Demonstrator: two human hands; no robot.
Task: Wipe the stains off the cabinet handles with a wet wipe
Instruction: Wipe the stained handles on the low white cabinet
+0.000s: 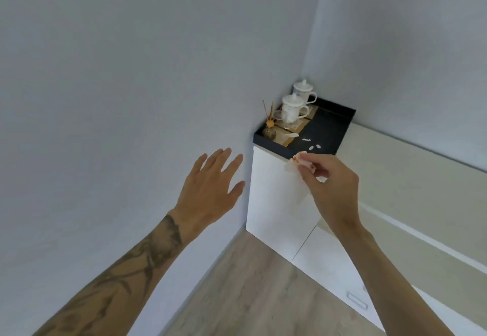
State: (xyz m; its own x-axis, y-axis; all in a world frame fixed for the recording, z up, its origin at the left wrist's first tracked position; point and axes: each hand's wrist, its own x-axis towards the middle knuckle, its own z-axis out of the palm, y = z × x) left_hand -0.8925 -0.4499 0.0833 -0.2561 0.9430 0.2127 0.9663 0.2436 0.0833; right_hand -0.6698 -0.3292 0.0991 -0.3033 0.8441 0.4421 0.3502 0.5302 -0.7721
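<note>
The right hand point(329, 183) holds the wet wipe point(303, 163) in a pinch grip between thumb and fingertips. The wipe projects past the fingertips and sits at the top front edge of the white cabinet point(274, 204), just under its black top point(326, 130). The left hand point(210, 190) is released, fingers spread, near the wall and apart from the cabinet. A handle point(357, 300) shows low on a cabinet front.

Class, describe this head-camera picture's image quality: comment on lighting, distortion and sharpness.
Head view: soft, even light with no harsh shadows; wide-angle bending bows the wall corner and cabinet edges; the wet wipe in the right hand looks slightly blurred, as does the open left hand.
</note>
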